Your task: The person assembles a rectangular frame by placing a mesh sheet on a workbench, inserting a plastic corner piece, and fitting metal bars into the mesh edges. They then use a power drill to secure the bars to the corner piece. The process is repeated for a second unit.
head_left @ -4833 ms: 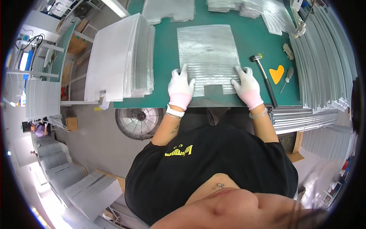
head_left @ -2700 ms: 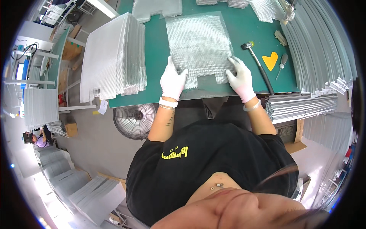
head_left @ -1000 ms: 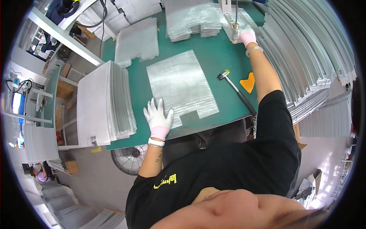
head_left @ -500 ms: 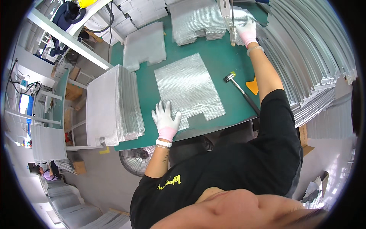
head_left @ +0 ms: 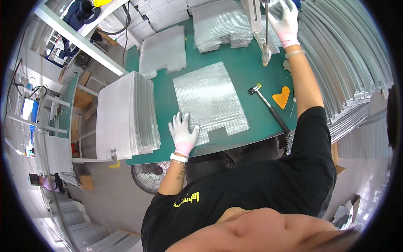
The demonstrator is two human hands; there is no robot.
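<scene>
My left hand (head_left: 183, 133), in a white glove with a pink cuff, lies flat with spread fingers on the near left corner of a silvery ribbed sheet (head_left: 212, 98). That sheet has a notch in its near edge and rests on the green table. At the far right, my right hand (head_left: 286, 23), gloved alike, has its fingers apart. It is over or beside a silvery sheet (head_left: 275, 40), behind a hanging metal rod tool (head_left: 266, 52). Whether its fingertips touch that sheet I cannot tell.
A mallet (head_left: 268, 107) and an orange heart-shaped piece (head_left: 281, 98) lie on the green table (head_left: 166, 122). Stacked sheets stand at the left (head_left: 126, 117) and far side (head_left: 222, 25). Long metal strips (head_left: 344, 54) line the right. A floor fan (head_left: 151, 176) stands below the table.
My right hand has moved right and slightly farther away, its fingers now spread wider. The orange piece shows fully now. My left hand stays on the sheet.
</scene>
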